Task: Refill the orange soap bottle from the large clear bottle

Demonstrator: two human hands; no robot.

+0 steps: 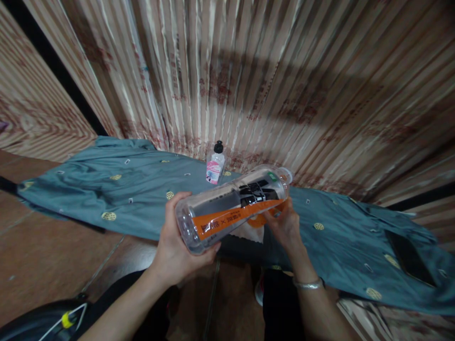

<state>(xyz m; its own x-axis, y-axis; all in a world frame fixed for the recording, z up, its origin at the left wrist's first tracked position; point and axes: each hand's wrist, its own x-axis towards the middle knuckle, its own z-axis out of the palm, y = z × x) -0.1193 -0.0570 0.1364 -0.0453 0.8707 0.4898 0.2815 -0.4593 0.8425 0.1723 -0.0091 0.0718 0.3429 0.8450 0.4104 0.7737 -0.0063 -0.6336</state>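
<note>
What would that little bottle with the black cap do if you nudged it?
The small bottle might tip easily, as it stands tall and narrow on wrinkled cloth. Its smooth, clear sides suggest fairly stiff, perhaps slightly slippery plastic.

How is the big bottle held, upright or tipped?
Tipped: the big bottle lies slantwise, with the left hand at its base and the right hand near its neck.

Two bare hands, raised: left hand [183, 244], palm cupped, fingers curled; right hand [285, 225], fingers bent, wrist braceleted.
</note>
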